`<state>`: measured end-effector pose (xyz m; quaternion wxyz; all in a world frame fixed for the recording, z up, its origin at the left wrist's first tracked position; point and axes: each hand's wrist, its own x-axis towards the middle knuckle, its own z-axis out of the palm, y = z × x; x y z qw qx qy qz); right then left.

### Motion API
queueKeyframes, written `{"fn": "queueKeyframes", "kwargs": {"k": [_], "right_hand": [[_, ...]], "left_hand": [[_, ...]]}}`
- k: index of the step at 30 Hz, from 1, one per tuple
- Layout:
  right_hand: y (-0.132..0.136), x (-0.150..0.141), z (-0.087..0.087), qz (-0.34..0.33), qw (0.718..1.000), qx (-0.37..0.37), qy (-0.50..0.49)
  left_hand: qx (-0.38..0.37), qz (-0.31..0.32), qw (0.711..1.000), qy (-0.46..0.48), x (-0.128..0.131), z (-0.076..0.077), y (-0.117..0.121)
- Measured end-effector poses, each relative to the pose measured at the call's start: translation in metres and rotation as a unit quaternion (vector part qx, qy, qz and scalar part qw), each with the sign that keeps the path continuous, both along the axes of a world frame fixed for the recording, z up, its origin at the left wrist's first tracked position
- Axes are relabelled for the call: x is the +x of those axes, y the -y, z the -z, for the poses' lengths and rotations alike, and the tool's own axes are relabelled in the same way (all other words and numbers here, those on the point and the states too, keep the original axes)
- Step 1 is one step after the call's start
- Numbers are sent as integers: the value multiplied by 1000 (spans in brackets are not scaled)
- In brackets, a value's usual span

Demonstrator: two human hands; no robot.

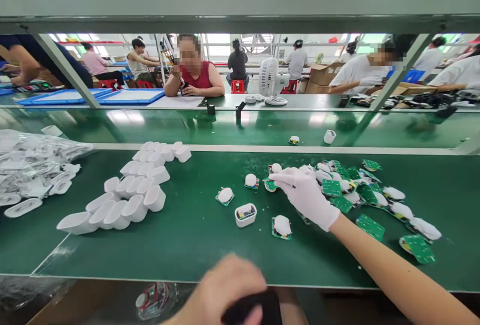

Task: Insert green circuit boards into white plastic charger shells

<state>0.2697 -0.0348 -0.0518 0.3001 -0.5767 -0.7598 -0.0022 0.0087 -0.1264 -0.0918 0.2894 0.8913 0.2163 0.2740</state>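
My right hand [305, 195], in a white glove, reaches to the left edge of a pile of green circuit boards [341, 185]. Its fingertips are closed at a small circuit board [270, 185] with a white padded lump beneath. My left hand [234, 285] is bare and smeared by motion at the table's front edge; a dark shape shows beside its thumb, and whether it grips anything is unclear. Between the hands stands a white oval housing [246, 216] with a board inside. Single boards with white lumps [282, 226] lie around it.
Rows of white oval housings [123, 205] stand on the left of the green table [195, 255]. Farther left lies a bag of white plastic parts [33, 165]. A metal shelf frame [240, 0] crosses above. A fan [268, 77] and several co-workers are behind.
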Motion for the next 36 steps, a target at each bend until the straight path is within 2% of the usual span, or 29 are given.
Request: {"fn": "queueKeyframes", "kwargs": {"k": [1, 2, 3, 4, 7, 9, 12, 15, 22, 25, 30, 33, 36], "right_hand": [[3, -5, -2, -20, 1000, 6, 21], [5, -10, -3, -43, 998, 9, 40], [8, -15, -5, -66, 996, 6, 56], [10, -19, -6, -87, 994, 3, 69], [14, -25, -6, -115, 990, 19, 83], [14, -24, -4, -119, 989, 43, 75], [11, -20, -2, -134, 984, 70, 90], [6, -16, -5, -156, 975, 83, 135], [0, -12, -17, -193, 969, 36, 151], [4, -14, -14, -174, 969, 58, 164], [16, -22, 1, -115, 977, 91, 156], [19, -26, 2, -98, 980, 63, 161], [17, -28, -9, -98, 984, 8, 148]], "left_hand": [[19, -138, 990, 24, 0, -14, -14], [21, -236, 972, 7, 2, -25, -28], [8, -274, 962, -13, 5, -31, -41], [-27, -278, 959, -45, 10, -34, -54], [-131, -199, 966, -101, 27, -28, -86], [-165, -142, 972, -87, 37, -21, -99], [-217, -108, 970, -33, 44, -14, -111], [-260, -104, 960, -7, 45, -13, -114], [-286, -115, 951, 11, 45, -11, -114], [-294, -122, 948, 17, 45, -10, -114], [-289, -116, 950, 18, 46, -11, -113], [-285, -119, 951, 22, 46, -12, -114], [-281, -120, 952, 25, 46, -12, -114]]}}
